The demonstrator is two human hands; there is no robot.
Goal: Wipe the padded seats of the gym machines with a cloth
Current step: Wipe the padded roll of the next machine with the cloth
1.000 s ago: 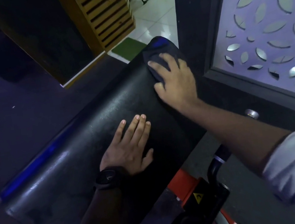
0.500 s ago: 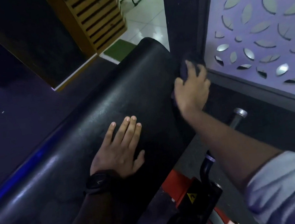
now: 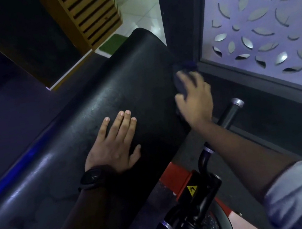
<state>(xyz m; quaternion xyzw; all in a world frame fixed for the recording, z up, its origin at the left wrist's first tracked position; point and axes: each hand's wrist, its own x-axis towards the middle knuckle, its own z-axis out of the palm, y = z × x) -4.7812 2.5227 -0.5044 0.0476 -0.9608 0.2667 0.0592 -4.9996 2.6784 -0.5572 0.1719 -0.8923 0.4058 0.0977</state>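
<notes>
One: Where is the cloth?
Two: A dark cloth [image 3: 181,84] sits against the right side edge of the long black padded seat [image 3: 104,106], toward its far end. The right hand [image 3: 196,99] covers it and presses it to the padding. Blur hides whether the fingers curl round it.
One: And the other hand?
Two: The left hand [image 3: 115,146] lies flat and relaxed on top of the seat, nearer, holding nothing.
One: How does the seat lie?
Two: Its long axis runs from near left to far right, and its rounded far end points at a tiled doorway.
One: Which step is this?
Two: Wiping the right edge, I judge. The next move likely calls for drawing the cloth along that edge toward the near end, clear of the metal handle [image 3: 228,112] just beside it.
</notes>
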